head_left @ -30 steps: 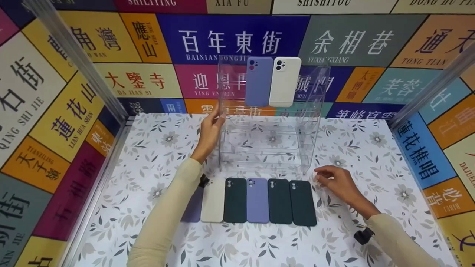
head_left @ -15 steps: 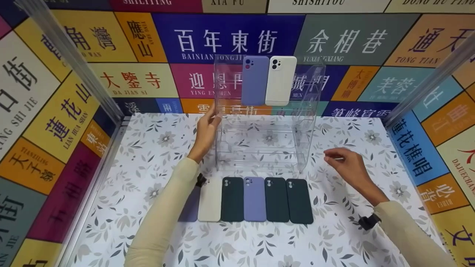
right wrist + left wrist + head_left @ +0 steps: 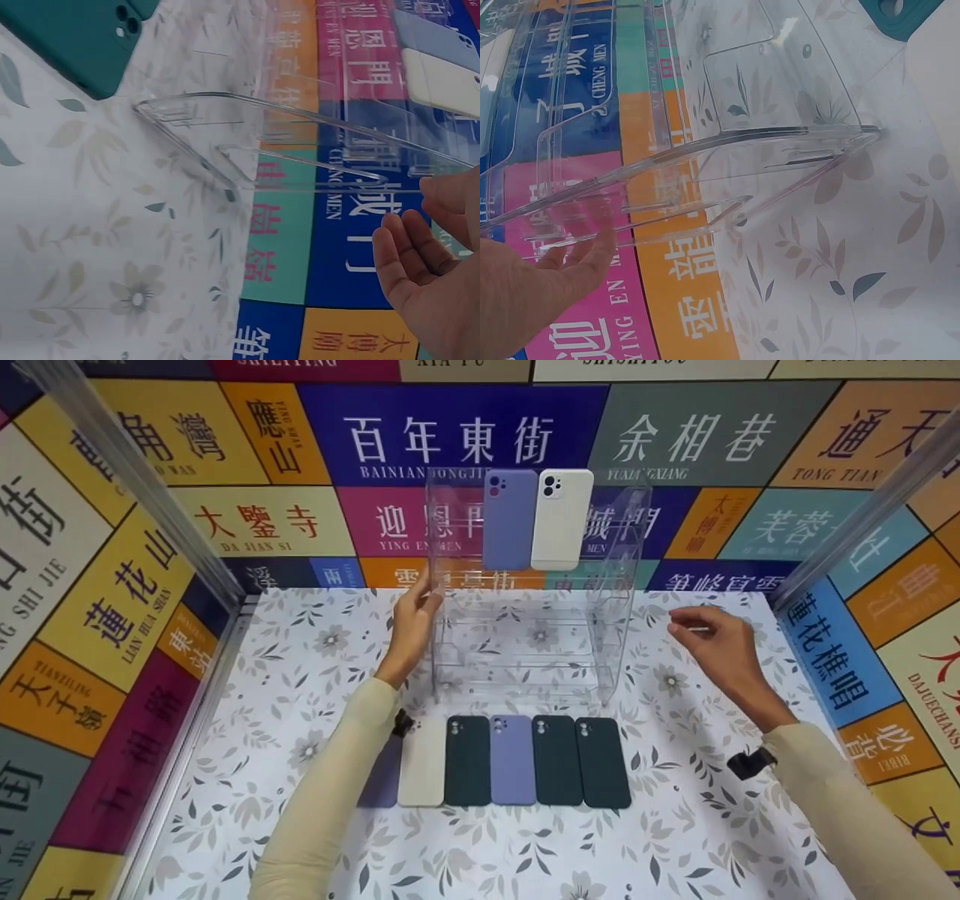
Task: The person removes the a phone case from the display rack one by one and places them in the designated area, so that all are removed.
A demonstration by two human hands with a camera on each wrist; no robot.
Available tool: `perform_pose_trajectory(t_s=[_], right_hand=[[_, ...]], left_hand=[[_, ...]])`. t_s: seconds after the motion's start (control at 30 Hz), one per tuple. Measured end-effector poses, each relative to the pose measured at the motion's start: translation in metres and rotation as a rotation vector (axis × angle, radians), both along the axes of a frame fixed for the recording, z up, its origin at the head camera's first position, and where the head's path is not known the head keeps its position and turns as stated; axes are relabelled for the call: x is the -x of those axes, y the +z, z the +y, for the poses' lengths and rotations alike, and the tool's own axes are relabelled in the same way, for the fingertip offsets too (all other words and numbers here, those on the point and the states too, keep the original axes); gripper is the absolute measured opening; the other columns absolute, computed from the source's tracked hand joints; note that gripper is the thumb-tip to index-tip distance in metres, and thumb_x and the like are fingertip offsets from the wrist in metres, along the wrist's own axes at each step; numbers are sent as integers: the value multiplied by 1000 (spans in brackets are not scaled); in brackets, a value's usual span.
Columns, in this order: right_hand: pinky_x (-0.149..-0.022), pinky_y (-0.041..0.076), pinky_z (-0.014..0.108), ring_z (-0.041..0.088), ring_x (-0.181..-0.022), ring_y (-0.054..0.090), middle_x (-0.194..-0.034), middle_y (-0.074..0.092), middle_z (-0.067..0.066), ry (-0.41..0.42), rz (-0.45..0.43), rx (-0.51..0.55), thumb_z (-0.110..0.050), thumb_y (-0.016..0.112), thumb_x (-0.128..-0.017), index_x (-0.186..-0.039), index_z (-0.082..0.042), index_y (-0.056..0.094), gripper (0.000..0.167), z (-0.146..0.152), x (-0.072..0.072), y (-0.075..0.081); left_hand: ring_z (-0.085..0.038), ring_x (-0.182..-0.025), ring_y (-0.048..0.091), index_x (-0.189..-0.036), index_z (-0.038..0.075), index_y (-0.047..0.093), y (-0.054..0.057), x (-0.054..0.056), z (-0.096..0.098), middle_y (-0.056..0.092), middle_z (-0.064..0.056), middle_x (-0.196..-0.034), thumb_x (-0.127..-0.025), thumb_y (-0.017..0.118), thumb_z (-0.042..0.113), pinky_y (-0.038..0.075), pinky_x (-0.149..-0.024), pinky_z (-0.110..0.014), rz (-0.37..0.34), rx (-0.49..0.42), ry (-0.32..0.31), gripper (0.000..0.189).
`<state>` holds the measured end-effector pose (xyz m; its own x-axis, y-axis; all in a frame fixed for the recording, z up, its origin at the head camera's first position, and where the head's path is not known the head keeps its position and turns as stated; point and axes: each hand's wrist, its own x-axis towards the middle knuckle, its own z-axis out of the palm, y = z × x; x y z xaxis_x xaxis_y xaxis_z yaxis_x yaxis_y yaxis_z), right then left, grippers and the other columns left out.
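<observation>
A clear plastic tiered display rack (image 3: pixel 624 600) stands on the table. My left hand (image 3: pixel 411 626) holds its left side, with the fingers (image 3: pixel 592 251) bent at the side panel in the left wrist view. On the rack's top tier a purple phone case (image 3: pixel 510 521) and a white phone case (image 3: pixel 562 521) lean side by side. To the right of the rack, my right hand (image 3: pixel 720 649) is raised with loosely bent fingers and holds nothing. In front of the rack lies a row of phone cases, including a cream one (image 3: pixel 421 765), a purple one (image 3: pixel 513 765) and a dark green one (image 3: pixel 604 765).
Another purple case (image 3: pixel 381 780) at the row's left end is partly hidden by my left sleeve. A white flower-patterned cloth (image 3: pixel 480 847) covers the table. Panels with large lettering (image 3: pixel 450 435) wall the back and both sides, with metal posts (image 3: pixel 161 480) at the corners.
My right hand has risen and moved away from the row's right end to beside the rack's right side. My left hand keeps its place on the rack; the whole view has shifted slightly.
</observation>
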<state>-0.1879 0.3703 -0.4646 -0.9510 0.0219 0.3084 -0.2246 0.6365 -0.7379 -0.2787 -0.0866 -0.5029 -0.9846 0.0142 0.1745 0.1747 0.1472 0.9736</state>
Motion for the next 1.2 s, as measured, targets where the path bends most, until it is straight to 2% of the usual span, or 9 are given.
perform_pose_trajectory(t_s=[0.23,0.47,0.73,0.93,1.2], right_hand=[[-93,53,9,0,-107,66,-127,76,15,-40,-26,-17,-23,75,-108,-135,-6,78,32,-7,12,25],[-95,53,11,11,-112,69,-126,74,12,-60,7,-34,-23,76,-107,-133,-7,79,31,-18,25,47],[-94,53,12,4,-105,68,-125,73,10,-7,37,-8,-22,77,-106,-133,-8,79,30,-34,38,73],[-101,55,18,12,-111,69,-126,72,10,18,33,-37,-24,75,-107,-135,-9,78,32,-45,48,86],[-100,55,20,14,-110,68,-124,71,9,52,53,-47,-24,74,-108,-134,-8,78,31,-62,64,102]], left_hand=[[-39,-134,65,-172,16,38,2,-1,0,59,-18,-160,-115,57,20,53,-115,-46,3,-1,3,60],[-34,-132,66,-173,16,36,2,0,1,59,-16,-159,-115,56,21,52,-115,-46,8,-1,1,61],[-31,-135,64,-172,15,38,1,-1,1,53,-12,-167,-114,56,19,50,-118,-44,11,-9,5,60],[-33,-138,62,-172,18,39,1,-3,1,52,-9,-168,-115,56,22,49,-119,-45,-10,-12,10,60],[-31,-134,65,-171,17,40,1,-1,3,57,-18,-162,-114,57,19,52,-116,-46,-11,-5,29,59]])
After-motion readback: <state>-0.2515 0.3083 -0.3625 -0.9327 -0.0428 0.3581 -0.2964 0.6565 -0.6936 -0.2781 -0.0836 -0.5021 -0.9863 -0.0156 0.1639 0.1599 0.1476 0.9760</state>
